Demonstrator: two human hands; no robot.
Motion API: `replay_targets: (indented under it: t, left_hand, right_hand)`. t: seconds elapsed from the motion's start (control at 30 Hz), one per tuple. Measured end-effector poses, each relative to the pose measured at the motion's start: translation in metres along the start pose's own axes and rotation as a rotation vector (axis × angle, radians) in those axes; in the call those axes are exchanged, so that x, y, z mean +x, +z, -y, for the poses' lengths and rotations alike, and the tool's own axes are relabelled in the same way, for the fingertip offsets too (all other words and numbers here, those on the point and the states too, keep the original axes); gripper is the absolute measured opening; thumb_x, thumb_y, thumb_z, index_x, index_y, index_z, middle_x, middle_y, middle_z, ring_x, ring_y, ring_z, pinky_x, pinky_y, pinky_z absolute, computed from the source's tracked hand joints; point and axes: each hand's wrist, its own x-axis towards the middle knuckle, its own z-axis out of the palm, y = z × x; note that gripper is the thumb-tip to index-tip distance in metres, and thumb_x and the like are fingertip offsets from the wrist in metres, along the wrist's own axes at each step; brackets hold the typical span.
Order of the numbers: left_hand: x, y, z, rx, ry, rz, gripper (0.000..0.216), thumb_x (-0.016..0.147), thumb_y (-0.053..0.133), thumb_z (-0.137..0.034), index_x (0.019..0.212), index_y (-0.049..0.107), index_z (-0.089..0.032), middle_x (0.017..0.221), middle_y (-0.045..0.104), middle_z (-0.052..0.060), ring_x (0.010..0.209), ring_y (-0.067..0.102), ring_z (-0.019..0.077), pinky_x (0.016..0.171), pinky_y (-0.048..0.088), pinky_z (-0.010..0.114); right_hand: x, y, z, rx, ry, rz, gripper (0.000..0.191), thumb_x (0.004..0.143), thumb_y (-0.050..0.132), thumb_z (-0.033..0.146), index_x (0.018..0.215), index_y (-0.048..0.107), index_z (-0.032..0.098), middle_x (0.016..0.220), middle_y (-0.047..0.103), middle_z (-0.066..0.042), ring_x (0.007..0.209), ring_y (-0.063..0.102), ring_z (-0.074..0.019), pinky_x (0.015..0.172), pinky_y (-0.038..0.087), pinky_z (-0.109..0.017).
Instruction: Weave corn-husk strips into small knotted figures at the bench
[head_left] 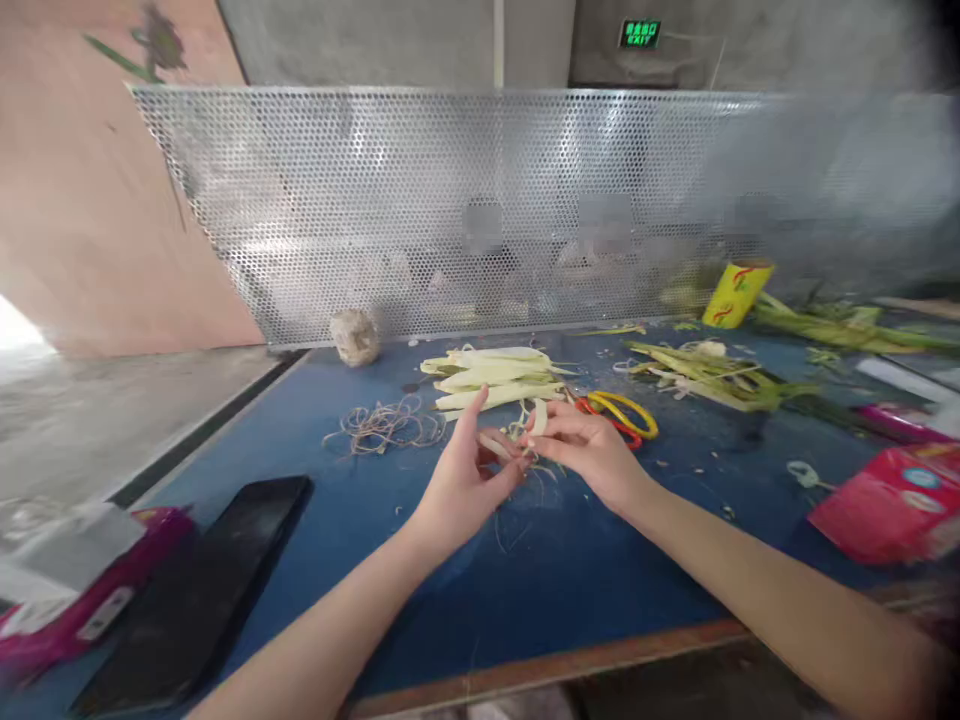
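Note:
Over the middle of the blue table, my left hand (476,465) pinches a thin pale plant strip (540,417) that looks like husk, its thumb raised. My right hand (581,440) grips the same strip from the other side, fingertips pressed together and close to those of my left hand. Part of the strip is hidden by the fingers. Just beyond the hands lies a stack of pale green husk-like leaves (495,372). Scissors with red and yellow handles (626,415) lie beside my right hand. A loose tangle of thin string (386,427) rests to the left.
A perforated metal screen (337,200) borders the table's far edge. A whitish lump (355,337) sits at the far left, a yellow cylinder (737,293) at the far right near green leaf scraps (705,375). A dark phone-like slab (202,585) lies front left; a pink-red package (889,500), right.

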Motion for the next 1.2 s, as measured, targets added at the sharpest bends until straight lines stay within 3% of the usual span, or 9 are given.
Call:
replay_targets:
  t: [0.2, 0.4, 0.53, 0.63, 0.73, 0.83, 0.9, 1.03, 1.2]
  left_hand:
    - [0.002, 0.001, 0.000, -0.072, -0.081, 0.050, 0.079, 0.072, 0.062, -0.016, 0.137, 0.017, -0.015, 0.070, 0.052, -0.004, 0.058, 0.055, 0.0097, 0.046, 0.044, 0.019]
    - [0.002, 0.001, -0.003, -0.235, -0.073, 0.046, 0.084, 0.080, 0.053, -0.022, 0.140, -0.006, -0.016, 0.072, 0.063, 0.003, 0.061, 0.063, 0.0177, 0.040, 0.046, 0.022]
    - [0.002, -0.002, 0.002, -0.116, -0.013, -0.030, 0.090, 0.080, 0.055, -0.025, 0.140, -0.013, -0.020, 0.066, 0.066, 0.002, 0.049, 0.059, 0.0142, 0.037, 0.045, 0.020]
    - [0.000, -0.003, 0.005, 0.081, 0.019, -0.066, 0.089, 0.081, 0.054, -0.029, 0.140, -0.013, -0.022, 0.066, 0.068, 0.002, 0.041, 0.053, 0.0108, 0.036, 0.043, 0.019]
    - [-0.003, -0.004, 0.004, 0.257, 0.061, -0.094, 0.087, 0.083, 0.052, -0.029, 0.140, -0.013, -0.021, 0.072, 0.071, 0.005, 0.046, 0.058, 0.0119, 0.044, 0.048, 0.021]
    - [-0.006, -0.004, 0.002, 0.346, 0.111, -0.107, 0.088, 0.083, 0.053, -0.027, 0.140, -0.014, -0.021, 0.089, 0.072, 0.009, 0.073, 0.067, 0.0170, 0.066, 0.053, 0.025]
    - [-0.007, -0.003, 0.001, 0.372, 0.127, -0.106, 0.088, 0.083, 0.052, -0.027, 0.140, -0.015, -0.021, 0.097, 0.071, 0.010, 0.084, 0.067, 0.0190, 0.071, 0.053, 0.025]
    - [-0.007, -0.001, 0.001, 0.323, 0.093, -0.106, 0.087, 0.084, 0.051, -0.029, 0.139, -0.016, -0.023, 0.100, 0.069, 0.012, 0.073, 0.069, 0.0199, 0.052, 0.052, 0.023]
    - [-0.003, 0.001, 0.002, 0.148, 0.028, -0.170, 0.091, 0.080, 0.057, -0.029, 0.140, -0.011, -0.024, 0.093, 0.070, 0.012, 0.069, 0.068, 0.0232, 0.036, 0.046, 0.019]
  right_hand:
    - [-0.003, 0.001, -0.001, 0.061, 0.013, -0.110, 0.009, 0.068, 0.069, 0.032, 0.066, 0.071, 0.024, 0.083, 0.058, -0.002, 0.084, 0.055, -0.0168, 0.078, 0.042, -0.032]
    - [0.000, -0.001, 0.002, 0.062, 0.104, 0.027, 0.020, 0.078, 0.058, 0.038, 0.083, 0.068, 0.021, 0.081, 0.064, -0.003, 0.079, 0.059, -0.0166, 0.076, 0.045, -0.031]
    - [-0.002, 0.006, 0.000, 0.092, 0.176, 0.149, 0.031, 0.074, 0.062, 0.039, 0.097, 0.062, 0.020, 0.083, 0.064, -0.003, 0.070, 0.059, -0.0148, 0.066, 0.048, -0.028]
    - [-0.003, 0.009, -0.002, 0.149, 0.198, 0.110, 0.028, 0.071, 0.066, 0.036, 0.093, 0.062, 0.019, 0.080, 0.064, -0.002, 0.068, 0.059, -0.0138, 0.066, 0.048, -0.027]
    - [-0.003, 0.009, -0.004, 0.188, 0.247, 0.097, 0.025, 0.068, 0.068, 0.035, 0.086, 0.063, 0.018, 0.076, 0.064, -0.002, 0.070, 0.060, -0.0153, 0.070, 0.048, -0.030]
    - [-0.003, 0.007, -0.005, 0.151, 0.282, 0.119, 0.021, 0.068, 0.068, 0.036, 0.074, 0.064, 0.016, 0.071, 0.064, -0.003, 0.070, 0.061, -0.0164, 0.072, 0.047, -0.032]
    - [-0.004, 0.006, -0.006, 0.092, 0.253, 0.108, 0.020, 0.069, 0.066, 0.036, 0.069, 0.064, 0.016, 0.068, 0.063, -0.002, 0.069, 0.060, -0.0161, 0.070, 0.046, -0.030]
    - [-0.003, 0.005, -0.006, -0.075, 0.169, 0.033, 0.019, 0.072, 0.062, 0.036, 0.066, 0.062, 0.017, 0.069, 0.062, -0.001, 0.065, 0.057, -0.0145, 0.062, 0.043, -0.026]
    - [-0.003, 0.004, -0.005, -0.180, 0.084, -0.023, 0.016, 0.074, 0.060, 0.032, 0.066, 0.063, 0.018, 0.071, 0.063, -0.002, 0.074, 0.057, -0.0169, 0.071, 0.041, -0.028]
